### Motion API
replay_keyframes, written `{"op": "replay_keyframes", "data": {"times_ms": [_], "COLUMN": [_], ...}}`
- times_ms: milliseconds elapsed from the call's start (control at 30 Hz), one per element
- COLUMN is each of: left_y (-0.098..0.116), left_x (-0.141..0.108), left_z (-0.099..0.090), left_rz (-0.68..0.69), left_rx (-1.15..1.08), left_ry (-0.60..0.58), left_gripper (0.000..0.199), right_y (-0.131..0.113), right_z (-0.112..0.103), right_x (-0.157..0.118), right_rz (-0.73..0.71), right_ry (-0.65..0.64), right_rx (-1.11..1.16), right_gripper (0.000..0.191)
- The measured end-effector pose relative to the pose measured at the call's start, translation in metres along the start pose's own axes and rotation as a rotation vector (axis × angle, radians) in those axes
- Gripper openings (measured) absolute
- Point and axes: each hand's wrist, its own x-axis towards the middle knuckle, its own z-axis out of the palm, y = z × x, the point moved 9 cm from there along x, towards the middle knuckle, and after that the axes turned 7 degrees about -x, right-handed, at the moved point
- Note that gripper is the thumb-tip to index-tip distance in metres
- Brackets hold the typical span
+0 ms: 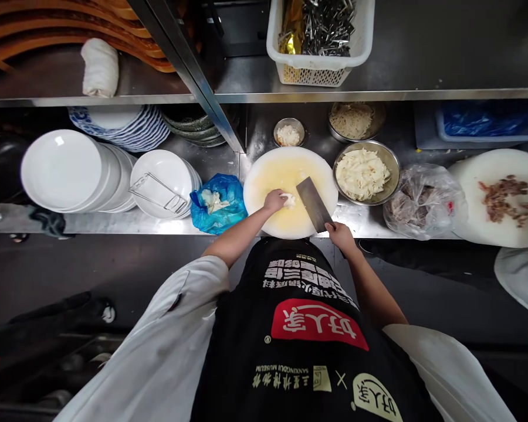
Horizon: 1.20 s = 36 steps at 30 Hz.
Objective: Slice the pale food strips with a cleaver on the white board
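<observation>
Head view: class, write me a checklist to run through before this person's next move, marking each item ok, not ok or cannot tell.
1. Right hand grips the cleaver by its handle: ok.
2. Left hand holds the white food piece: ok.
3. Left fingers apart from the blade: ok.
4. Cutting board set back from the front edge of the counter: not ok, it reaches that edge.
5. Blue bag open: ok, white food shows inside.
6. Blade sharp: cannot tell.
</observation>
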Motion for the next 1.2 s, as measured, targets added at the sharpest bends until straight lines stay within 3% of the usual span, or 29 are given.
{"op": "replay_keyframes", "data": {"times_ms": [100, 167, 233, 300, 400, 467, 633, 767, 1100, 1200], "left_y": [-0.026, -0.038, -0.041, -0.032, -0.016, -0.016, -0.025, -0.029, -0.025, -0.026], "left_x": [-0.017, -0.031, -0.046, -0.059, -0.07, -0.071, -0.07, -0.069, -0.073, -0.071], "left_z": [-0.002, -0.005, -0.015, -0.02, -0.002, 0.009, 0.02, 0.023, 0.019, 0.017], "left_rz": [-0.086, -0.074, 0.018, 0.204, 0.514, 0.604, 0.627, 0.62, 0.596, 0.595], "left_rx": [-0.155, -0.155, -0.08, 0.029, 0.166, 0.22, 0.254, 0.239, 0.208, 0.183], "left_ry": [0.096, 0.159, 0.29, 0.375, 0.287, 0.233, 0.257, 0.251, 0.199, 0.197], "left_gripper": [0.021, 0.022, 0.028, 0.026, 0.017, 0.022, 0.024, 0.025, 0.029, 0.026], "right_y": [-0.003, -0.008, -0.016, -0.028, -0.045, -0.051, -0.045, -0.03, 0.008, 0.005], "right_z": [-0.005, -0.01, -0.012, -0.011, -0.002, 0.004, 0.008, 0.002, -0.027, -0.022], "right_x": [-0.005, -0.009, -0.014, -0.018, -0.024, -0.028, -0.036, -0.038, -0.015, -0.021], "right_rz": [-0.007, -0.018, -0.039, -0.065, -0.086, -0.068, 0.035, 0.099, 0.098, 0.031], "right_ry": [0.003, 0.018, 0.015, -0.017, -0.103, -0.159, -0.238, -0.208, 0.032, 0.028], "right_rx": [0.031, 0.051, 0.073, 0.099, 0.138, 0.171, 0.3, 0.325, -0.032, -0.113], "right_gripper": [0.044, 0.045, 0.045, 0.045, 0.043, 0.04, 0.037, 0.039, 0.04, 0.04]}}
